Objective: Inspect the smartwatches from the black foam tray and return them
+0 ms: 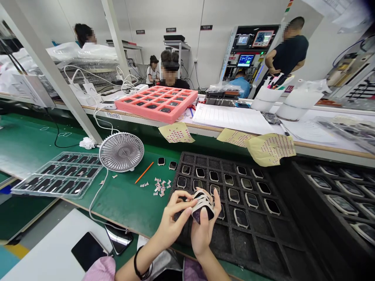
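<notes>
My right hand is wrapped round a small stack of smartwatch bodies, light-rimmed with dark faces, thumb on the near face. At the stack's left edge, the thumb and fingers of my left hand pinch it; the fingertips partly hide the contact. Both hands are above the near left part of a black foam tray. Rows of smartwatch bodies, such as one pale-rimmed watch body, lie in its compartments. Two more watch bodies, including a dark-faced one, rest on the green table.
Left of the tray lie small white tabs, an orange stick, a fan and clear trays. A pink foam tray stands on the shelf. Another black tray is at right. Phones lie at lower left.
</notes>
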Motion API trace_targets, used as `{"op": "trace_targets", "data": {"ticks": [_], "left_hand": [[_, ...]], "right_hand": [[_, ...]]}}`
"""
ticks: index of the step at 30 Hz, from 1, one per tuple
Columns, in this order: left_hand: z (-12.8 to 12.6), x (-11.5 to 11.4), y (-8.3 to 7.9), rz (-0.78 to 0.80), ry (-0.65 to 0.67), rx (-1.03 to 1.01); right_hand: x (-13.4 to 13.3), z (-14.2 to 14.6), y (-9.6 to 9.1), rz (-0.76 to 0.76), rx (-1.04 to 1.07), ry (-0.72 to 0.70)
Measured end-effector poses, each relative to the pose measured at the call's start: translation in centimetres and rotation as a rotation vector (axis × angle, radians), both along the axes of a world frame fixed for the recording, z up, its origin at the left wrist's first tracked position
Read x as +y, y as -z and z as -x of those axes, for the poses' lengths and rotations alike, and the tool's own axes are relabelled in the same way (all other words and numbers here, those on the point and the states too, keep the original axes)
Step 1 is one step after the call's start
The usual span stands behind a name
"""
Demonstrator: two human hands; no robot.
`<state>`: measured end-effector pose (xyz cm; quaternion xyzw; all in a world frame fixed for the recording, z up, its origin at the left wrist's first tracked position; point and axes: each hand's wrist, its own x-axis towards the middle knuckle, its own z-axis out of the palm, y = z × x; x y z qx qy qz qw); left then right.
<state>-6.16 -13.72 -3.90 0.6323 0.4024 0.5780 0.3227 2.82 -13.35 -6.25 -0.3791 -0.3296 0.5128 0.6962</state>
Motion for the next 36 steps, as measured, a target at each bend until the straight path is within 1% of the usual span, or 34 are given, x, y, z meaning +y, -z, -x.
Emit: {"op": "trace_targets", "data": {"ticks": [3,5,6,8,9,10,11,13,14,15,17,18,20,21,23,26,29,31,33,36], "left_hand": [[-0.3,-0.7,1.2,0.022,-0.014,-0.005],[-0.2,-0.9,1.5,0.01,-0.044,-0.007],[0.0,-0.9,1.6,0.004,-0.037,0.009],[1.0,-0.4,1.7,0.011,0.005,0.112],[1.8,-0.1,2.0,0.028,0.001,0.188],[2.7,0.4,2.3,0.054,-0.032,0.275],[3.7,0.9,2.8,0.084,-0.112,0.362],[5.7,2.0,4.3,0.144,-0.342,0.511],[6.7,2.5,5.1,0.169,-0.426,0.591],[7.5,2.9,5.9,0.181,-0.472,0.667],[8.5,3.4,7.3,0.196,-0.5,0.765],[8.8,3.5,7.7,0.202,-0.495,0.783],[8.9,3.6,7.9,0.218,-0.474,0.757],[8.8,3.6,7.7,0.226,-0.464,0.718],[8.6,3.5,6.8,0.244,-0.452,0.598],[7.7,3.2,4.4,0.299,-0.406,0.324],[5.8,2.4,1.4,0.374,-0.256,-0.003],[4.0,1.8,-0.3,0.384,-0.165,-0.154],[2.2,1.3,-1.6,0.33,-0.128,-0.209],[0.4,0.8,-2.5,0.177,-0.126,-0.131]], "right_hand": [[-0.2,0.2,0.8,0.02,-0.011,0.001],[-0.3,0.3,1.3,0.027,-0.043,-0.025],[-0.3,0.3,1.4,0.032,-0.06,-0.038],[-0.1,0.1,1.4,0.046,-0.088,-0.067],[0.1,-0.1,1.3,0.053,-0.098,-0.085],[0.4,-0.2,1.1,0.059,-0.101,-0.106],[0.6,-0.4,0.9,0.06,-0.095,-0.127],[1.0,-0.7,0.6,0.052,-0.059,-0.161],[1.1,-0.8,0.5,0.046,-0.037,-0.171],[1.1,-0.9,0.4,0.039,-0.017,-0.175],[1.0,-0.9,0.3,0.029,0.012,-0.175],[0.9,-0.9,0.3,0.026,0.026,-0.177],[0.7,-0.8,0.2,0.019,0.059,-0.184],[0.6,-0.8,0.1,0.014,0.074,-0.188],[0.5,-0.7,-0.1,0.002,0.095,-0.193],[0.5,-0.5,-0.2,-0.021,0.112,-0.189],[0.4,-0.3,0.0,-0.034,0.108,-0.188],[0.3,-0.2,0.4,-0.031,0.074,-0.176],[0.3,-0.3,0.8,-0.024,0.03,-0.152],[0.2,-0.4,1.4,-0.031,-0.02,-0.124]]}}
